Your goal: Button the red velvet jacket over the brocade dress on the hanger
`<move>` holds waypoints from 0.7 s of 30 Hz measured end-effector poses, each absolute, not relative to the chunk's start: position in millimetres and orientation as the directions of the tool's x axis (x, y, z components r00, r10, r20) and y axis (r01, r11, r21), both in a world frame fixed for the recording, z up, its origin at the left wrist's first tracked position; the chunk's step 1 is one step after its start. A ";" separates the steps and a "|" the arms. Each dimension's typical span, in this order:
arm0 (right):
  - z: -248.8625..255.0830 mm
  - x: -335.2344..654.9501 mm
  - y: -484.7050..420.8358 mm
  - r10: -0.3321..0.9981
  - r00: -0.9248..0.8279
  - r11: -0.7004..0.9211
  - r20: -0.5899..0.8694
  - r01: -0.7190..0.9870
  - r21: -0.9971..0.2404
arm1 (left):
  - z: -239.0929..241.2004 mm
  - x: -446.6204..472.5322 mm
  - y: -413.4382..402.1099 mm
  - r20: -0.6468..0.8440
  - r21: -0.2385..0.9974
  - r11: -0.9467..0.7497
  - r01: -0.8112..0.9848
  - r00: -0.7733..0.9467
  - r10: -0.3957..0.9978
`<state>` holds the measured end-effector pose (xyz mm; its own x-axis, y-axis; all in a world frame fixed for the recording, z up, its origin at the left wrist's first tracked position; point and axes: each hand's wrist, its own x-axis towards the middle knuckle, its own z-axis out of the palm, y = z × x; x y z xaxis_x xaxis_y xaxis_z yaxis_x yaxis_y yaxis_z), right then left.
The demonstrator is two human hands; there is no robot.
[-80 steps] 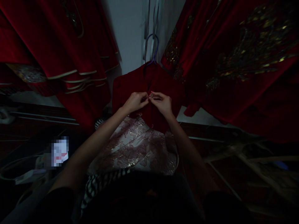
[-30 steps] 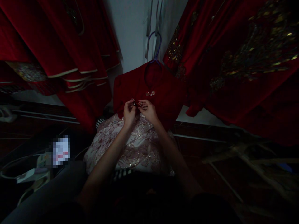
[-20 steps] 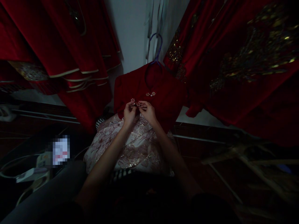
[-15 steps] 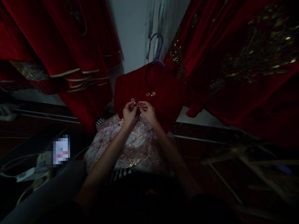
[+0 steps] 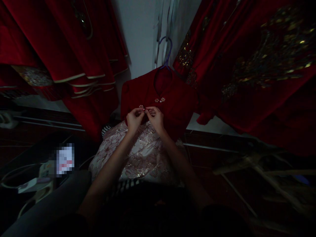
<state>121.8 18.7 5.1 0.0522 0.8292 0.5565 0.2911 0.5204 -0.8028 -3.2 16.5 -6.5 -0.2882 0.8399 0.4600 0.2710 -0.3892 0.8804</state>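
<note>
A red garment [image 5: 177, 112] with a rounded neckline hangs in front of me on a purple hanger [image 5: 170, 49]. Near its neckline sits a beaded, flower-shaped clasp [image 5: 160, 100]. Lower down, my left hand [image 5: 134, 119] and my right hand [image 5: 156, 118] meet at the garment's front, fingertips pinched on a second beaded clasp [image 5: 141, 106]. One flower of it shows above my left fingers; the rest is mostly covered. Below my hands, a pale pink floral fabric [image 5: 148, 154] with metallic threads spreads over my lap.
Red garments [image 5: 81, 59] with pale trim hang at left; a red garment with gold sequins [image 5: 271, 62] hangs at right. Behind is a white wall or door [image 5: 140, 29]. A blurred-out bright screen [image 5: 65, 159] and a cable lie lower left. A wooden frame [image 5: 266, 177] stands lower right.
My left hand has shifted slightly left and turned, and the fingertips of both hands remain together at the lower clasp. The garment has barely moved.
</note>
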 end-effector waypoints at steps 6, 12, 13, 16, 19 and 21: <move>6.5 122.8 21.5 0.832 0.015 0.526 0.555 0.299 -0.796 | 6.3 -12.0 14.7 0.552 0.771 -0.412 0.486 -0.186 0.813; 7.7 122.3 28.9 0.824 -0.013 0.536 0.566 0.343 -0.771 | 19.5 -18.9 17.0 0.534 0.765 -0.435 0.475 -0.088 0.841; 7.8 122.1 29.8 0.822 -0.021 0.539 0.570 0.352 -0.765 | 20.2 -19.9 18.2 0.512 0.783 -0.427 0.453 -0.079 0.855; 6.6 122.7 30.9 0.809 -0.043 0.556 0.586 0.379 -0.740 | 18.0 -22.3 22.8 0.460 0.821 -0.394 0.412 -0.070 0.885; 4.5 124.6 31.0 0.802 -0.055 0.560 0.595 0.413 -0.718 | 13.4 -24.9 27.1 0.435 0.829 -0.373 0.417 -0.061 0.898; 4.7 125.6 31.9 0.805 -0.057 0.556 0.591 0.419 -0.718 | 13.1 -27.0 29.3 0.430 0.829 -0.379 0.412 -0.037 0.902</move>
<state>125.6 31.9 4.7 -0.0565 0.8050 0.5906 0.4188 0.5561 -0.7179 -27.0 29.3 13.1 -0.0371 0.9019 0.4303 0.4117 -0.3786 0.8290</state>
